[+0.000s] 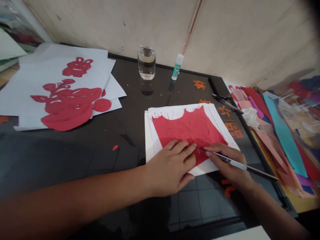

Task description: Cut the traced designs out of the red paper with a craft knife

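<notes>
1. The left hand (172,170) lies flat, palm down; its fingers are extended with small gaps, the thumb set apart below them; they pinch nothing and rest on the red paper (175,130).
2. The right hand (231,165) pinches a slim tool (237,164) between thumb and fingers; the tool's tip is at the red paper, just beside the left fingertips; whether it pierces the sheet I cannot tell.
3. The red paper lies under the left fingers and reaches beyond them on the far side; thin butterfly-like lines show there; its far edge is cut in curves and points; white sheets (150,143) lie beneath it on the dark table (130,133).
4. A small red scrap (115,147) lies left of the white sheets; coloured paper strips (282,126) are heaped at the right.
5. Farther off, red cutouts (68,115) lie on a paper pile (32,73) at the left; a glass (146,65) of clear liquid and a glue stick (177,68) stand near the wall (100,20).
</notes>
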The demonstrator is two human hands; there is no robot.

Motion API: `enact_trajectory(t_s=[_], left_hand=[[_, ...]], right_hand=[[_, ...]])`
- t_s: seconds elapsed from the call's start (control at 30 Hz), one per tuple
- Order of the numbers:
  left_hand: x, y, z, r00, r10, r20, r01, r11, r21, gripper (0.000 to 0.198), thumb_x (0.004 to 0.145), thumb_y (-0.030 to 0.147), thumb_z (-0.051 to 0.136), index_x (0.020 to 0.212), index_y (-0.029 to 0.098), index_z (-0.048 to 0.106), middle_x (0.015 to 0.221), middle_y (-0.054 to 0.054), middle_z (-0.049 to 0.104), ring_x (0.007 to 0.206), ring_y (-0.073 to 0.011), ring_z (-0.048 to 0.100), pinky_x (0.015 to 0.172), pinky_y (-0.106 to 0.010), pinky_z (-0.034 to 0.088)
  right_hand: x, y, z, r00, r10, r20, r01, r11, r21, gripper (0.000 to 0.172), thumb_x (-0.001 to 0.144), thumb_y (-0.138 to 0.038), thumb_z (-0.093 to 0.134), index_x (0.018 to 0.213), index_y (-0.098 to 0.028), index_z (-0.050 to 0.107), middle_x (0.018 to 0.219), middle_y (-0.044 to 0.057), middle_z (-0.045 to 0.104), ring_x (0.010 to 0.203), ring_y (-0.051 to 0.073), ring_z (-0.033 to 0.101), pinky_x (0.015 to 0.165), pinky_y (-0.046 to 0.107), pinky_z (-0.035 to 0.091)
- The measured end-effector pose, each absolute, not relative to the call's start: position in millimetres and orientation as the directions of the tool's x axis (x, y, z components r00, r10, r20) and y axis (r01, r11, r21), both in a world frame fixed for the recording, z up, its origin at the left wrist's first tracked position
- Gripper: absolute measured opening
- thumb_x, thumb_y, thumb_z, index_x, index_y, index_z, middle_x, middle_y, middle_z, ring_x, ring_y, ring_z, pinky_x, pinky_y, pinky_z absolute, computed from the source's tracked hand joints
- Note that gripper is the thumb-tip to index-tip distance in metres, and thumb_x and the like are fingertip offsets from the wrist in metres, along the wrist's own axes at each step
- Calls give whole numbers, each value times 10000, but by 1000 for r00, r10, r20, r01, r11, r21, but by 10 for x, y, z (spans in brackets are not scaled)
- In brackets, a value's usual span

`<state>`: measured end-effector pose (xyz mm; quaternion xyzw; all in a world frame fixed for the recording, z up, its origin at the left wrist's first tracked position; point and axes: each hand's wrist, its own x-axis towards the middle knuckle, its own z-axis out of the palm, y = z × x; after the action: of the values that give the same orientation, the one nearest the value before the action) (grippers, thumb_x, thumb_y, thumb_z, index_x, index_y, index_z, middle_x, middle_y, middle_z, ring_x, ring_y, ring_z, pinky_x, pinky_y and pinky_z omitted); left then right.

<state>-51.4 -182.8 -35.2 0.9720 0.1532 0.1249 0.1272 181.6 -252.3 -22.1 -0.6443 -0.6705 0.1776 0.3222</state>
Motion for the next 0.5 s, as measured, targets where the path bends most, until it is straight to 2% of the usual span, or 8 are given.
enact_trajectory(t_s=[0.23,0.5], left_hand=[[-516,-1831,-358,924,327,199,265,-921,286,503,967,448,443,1343,121,505,1525,-119,393,1363,-334,363,1119,-480,279],[-510,-1814,-343,935,310,175,251,-923,291,477,970,446,438,1328,140,514,1531,-74,397,1352,-334,357,1097,-504,299]], right_hand=[[1792,-2511,-207,56,978,202,720,100,-686,111,857,-258,685,950,-259,745,913,10,756,829,161,711,766,273,577],[1767,-2505,-201,2,976,217,710,152,-688,127,857,-187,664,938,-251,737,881,8,750,775,145,711,692,235,574]])
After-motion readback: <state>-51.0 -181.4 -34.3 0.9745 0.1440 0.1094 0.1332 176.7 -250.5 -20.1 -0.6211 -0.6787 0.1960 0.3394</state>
